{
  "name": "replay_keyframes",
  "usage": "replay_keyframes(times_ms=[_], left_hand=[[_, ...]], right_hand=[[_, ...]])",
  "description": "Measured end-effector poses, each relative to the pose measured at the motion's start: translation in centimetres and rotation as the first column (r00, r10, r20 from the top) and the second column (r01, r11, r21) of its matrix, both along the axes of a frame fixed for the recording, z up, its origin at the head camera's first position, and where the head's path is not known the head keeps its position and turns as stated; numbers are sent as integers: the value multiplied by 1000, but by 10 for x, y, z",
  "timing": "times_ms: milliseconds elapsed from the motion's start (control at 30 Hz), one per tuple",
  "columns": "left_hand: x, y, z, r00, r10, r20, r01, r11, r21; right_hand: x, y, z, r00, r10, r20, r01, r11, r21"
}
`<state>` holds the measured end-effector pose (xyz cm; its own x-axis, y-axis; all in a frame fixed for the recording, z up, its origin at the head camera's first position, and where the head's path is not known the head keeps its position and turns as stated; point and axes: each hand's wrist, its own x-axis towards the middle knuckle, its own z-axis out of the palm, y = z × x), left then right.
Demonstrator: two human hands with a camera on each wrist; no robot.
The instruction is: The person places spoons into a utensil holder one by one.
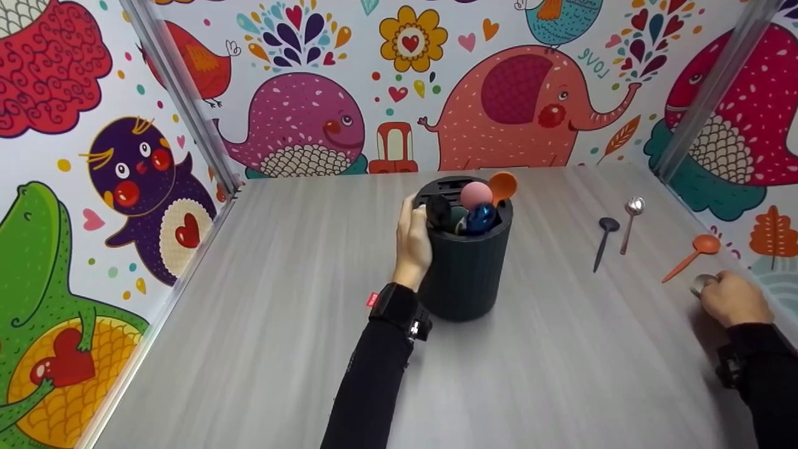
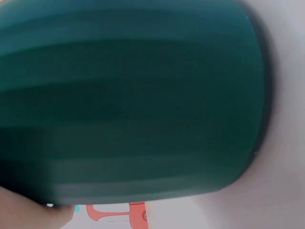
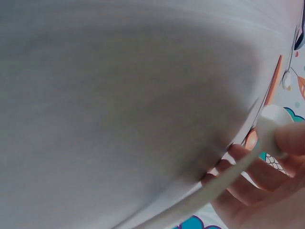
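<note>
A dark, round utensil holder (image 1: 464, 274) stands upright on the table, filling most of the left wrist view. My left hand (image 1: 413, 244) grips its upper left side, near the rim. Out of its top poke an orange spoon (image 1: 503, 186), a pink rounded head (image 1: 475, 196), a shiny blue piece (image 1: 480, 218) and a black one (image 1: 438, 211). At the right edge of the table, my right hand (image 1: 737, 300) holds a pale spoon (image 3: 200, 198) by its head end, thumb against the bowl. Its handle slants down and left in the right wrist view.
Right of the holder, a dark spoon (image 1: 603, 240), a silver spoon (image 1: 632, 218) and an orange spoon (image 1: 695, 254) lie on the grey table (image 1: 280, 299). Patterned walls (image 1: 399, 81) with cartoon animals close off the back and both sides.
</note>
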<state>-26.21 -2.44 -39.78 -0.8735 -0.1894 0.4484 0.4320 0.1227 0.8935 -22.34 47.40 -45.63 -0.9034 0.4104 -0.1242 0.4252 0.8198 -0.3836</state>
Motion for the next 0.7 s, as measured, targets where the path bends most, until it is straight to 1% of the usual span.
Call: replay_keyframes(times_ms=[167,267,333,400,467,533,633,700], left_hand=[[0,0,1,1000,11,-6,-11,1000,3],[0,0,0,1000,14,-9,-14,1000,2],[-1,0,0,1000,15,-14,-15,1000,-1],[-1,0,0,1000,12,-19,-12,1000,-2],[-2,0,0,1000,11,-21,-11,1000,-3],[-2,0,0,1000,7,-17,-7,1000,-1],[-1,0,0,1000,8,-6,-8,1000,-4],[-1,0,0,1000,5,-4,-5,1000,-3]], right_hand=[[-1,-5,1,995,-42,-88,41,999,-8],[-1,-7,1,990,-29,-138,24,999,-38],[-2,-7,2,988,1,-156,-13,997,-79],[-4,-8,2,989,30,-142,-52,987,-154],[-5,-9,3,987,78,-140,-110,965,-238],[-7,-8,6,984,133,-122,-163,947,-278],[-9,-11,12,969,199,-144,-229,944,-236],[-12,-15,18,968,208,-138,-233,951,-201]])
